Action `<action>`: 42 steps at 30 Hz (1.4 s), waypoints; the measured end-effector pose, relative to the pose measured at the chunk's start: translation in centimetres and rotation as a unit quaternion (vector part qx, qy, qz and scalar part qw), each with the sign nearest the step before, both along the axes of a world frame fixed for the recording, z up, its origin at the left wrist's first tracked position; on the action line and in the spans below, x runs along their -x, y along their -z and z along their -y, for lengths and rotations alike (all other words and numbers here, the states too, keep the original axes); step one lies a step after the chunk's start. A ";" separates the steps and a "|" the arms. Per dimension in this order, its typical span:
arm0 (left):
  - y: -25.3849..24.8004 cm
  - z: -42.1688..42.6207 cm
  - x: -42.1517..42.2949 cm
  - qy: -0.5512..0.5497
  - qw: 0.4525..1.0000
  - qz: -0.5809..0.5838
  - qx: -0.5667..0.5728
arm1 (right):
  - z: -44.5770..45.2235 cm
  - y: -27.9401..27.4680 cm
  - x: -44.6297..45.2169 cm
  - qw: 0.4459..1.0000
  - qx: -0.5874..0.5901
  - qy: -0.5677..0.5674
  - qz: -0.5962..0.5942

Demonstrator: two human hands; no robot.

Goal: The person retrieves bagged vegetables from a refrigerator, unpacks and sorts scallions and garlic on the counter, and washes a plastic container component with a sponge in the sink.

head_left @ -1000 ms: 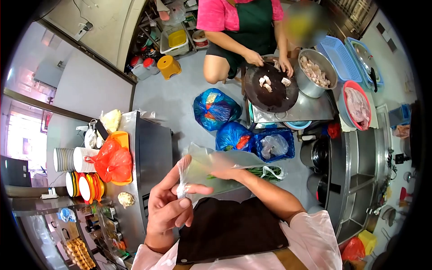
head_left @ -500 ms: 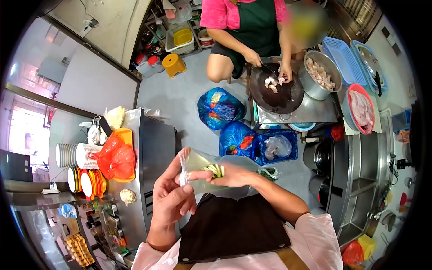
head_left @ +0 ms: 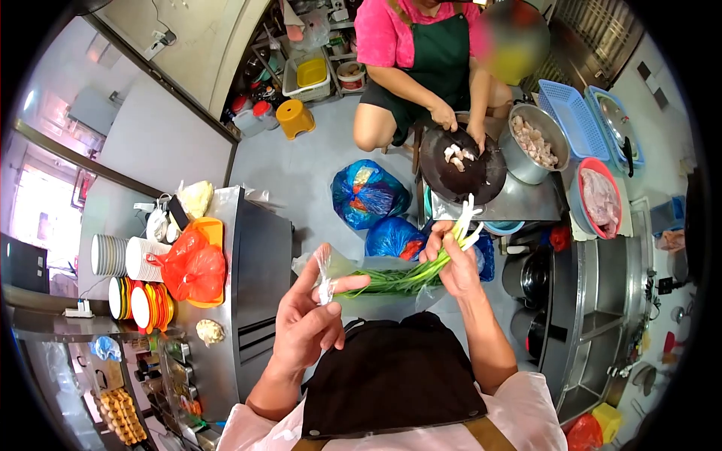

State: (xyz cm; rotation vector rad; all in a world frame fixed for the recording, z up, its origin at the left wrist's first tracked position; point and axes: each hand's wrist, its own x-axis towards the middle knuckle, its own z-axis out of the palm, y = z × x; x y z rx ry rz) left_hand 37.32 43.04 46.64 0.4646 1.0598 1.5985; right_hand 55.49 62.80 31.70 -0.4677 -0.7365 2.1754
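Observation:
My right hand [head_left: 459,263] is closed round a bunch of spring onions [head_left: 395,281], the white root ends sticking up past my thumb. Their long green leaves run left toward my other hand. A clear plastic bag [head_left: 429,298] lies around or behind the leaves; how much of them is inside it I cannot tell. My left hand [head_left: 312,304] grips a bunched edge of this bag between its fingers, index finger stretched toward the leaf tips. Both hands are in front of my dark apron [head_left: 391,376], above the floor.
Opposite me, a seated person in a green apron [head_left: 440,52] handles meat pieces on a round dark board [head_left: 451,177]. Tied blue bags [head_left: 368,194] stand on the floor between us. A steel counter [head_left: 259,255] with plates is at left, a sink unit [head_left: 602,301] at right.
My right hand has moved right and up out of the bag, bringing the spring onions into view. My left hand still holds the bag. The other person's hands have shifted over the board.

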 end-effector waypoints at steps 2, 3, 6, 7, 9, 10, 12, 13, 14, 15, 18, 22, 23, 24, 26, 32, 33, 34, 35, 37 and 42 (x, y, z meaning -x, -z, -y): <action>0.3 -0.1 -0.3 0.013 1.000 0.002 0.001 | -0.6 -0.1 0.2 0.997 0.006 -0.008 0.082; 0.2 -0.1 -0.3 0.019 1.000 0.002 0.007 | -0.8 0.9 0.5 0.992 0.007 0.003 0.123; 0.5 -0.1 -1.0 0.026 1.000 0.009 0.013 | -0.6 3.3 0.6 0.985 0.086 0.038 0.147; 0.5 -0.1 -1.3 0.024 0.999 0.018 0.023 | -0.3 3.8 0.5 0.982 0.099 0.045 0.155; 0.9 -0.2 -1.7 0.016 0.999 0.037 0.023 | 0.5 4.3 -0.3 0.978 0.097 0.043 0.178; 1.2 -0.2 -1.9 0.011 0.999 0.047 0.026 | 1.0 4.1 -0.8 0.976 0.110 0.039 0.184; 1.6 -0.3 -2.2 0.009 0.998 0.052 0.030 | 1.9 4.2 -1.9 0.972 0.097 0.025 0.213; 1.6 -0.4 -2.5 0.008 0.998 0.056 0.034 | 2.3 5.1 -2.5 0.975 0.065 0.017 0.214; 1.5 -0.5 -2.8 0.008 0.997 0.060 0.038 | 2.7 5.9 -3.1 0.976 0.033 0.009 0.215; 1.5 -0.6 -2.9 0.012 0.998 0.057 0.039 | 3.2 5.8 -3.7 0.971 0.000 -0.002 0.241; 1.4 -1.0 -3.5 0.027 0.997 0.048 0.046 | 3.8 4.9 -5.7 0.952 -0.006 -0.062 0.299; 1.3 -1.5 -4.5 0.038 0.997 0.040 0.060 | 3.0 3.1 -8.6 0.880 -0.181 -0.207 0.387; 1.3 -1.6 -4.7 0.039 0.997 0.038 0.062 | 2.9 3.2 -9.3 0.858 -0.221 -0.226 0.405; 1.2 -1.8 -5.0 0.039 0.996 0.038 0.064 | 2.7 3.4 -10.0 0.833 -0.261 -0.244 0.422; 1.1 -2.3 -5.4 0.039 0.996 0.036 0.067 | 2.7 3.6 -10.5 0.826 -0.279 -0.238 0.428; 0.8 -3.6 -6.6 0.036 0.996 0.034 0.071 | 1.0 6.1 -10.3 0.836 -0.235 -0.113 0.483; 0.8 -3.9 -6.9 0.040 0.996 0.029 0.071 | 0.7 6.2 -9.9 0.847 -0.251 -0.041 0.468; 0.8 -4.2 -7.2 0.043 0.996 0.024 0.072 | -0.3 6.1 -10.1 0.813 -0.178 -0.092 0.547; 0.8 -4.5 -7.5 0.046 0.996 0.020 0.073 | -0.6 6.6 -10.2 0.811 -0.180 -0.072 0.553; 1.0 -5.3 -8.1 0.045 0.996 0.021 0.071 | -1.2 8.4 -10.2 0.818 -0.179 -0.034 0.545; 1.6 -7.3 -9.2 0.038 0.996 0.018 0.073 | -3.2 10.0 -12.0 0.870 -0.180 -0.134 0.439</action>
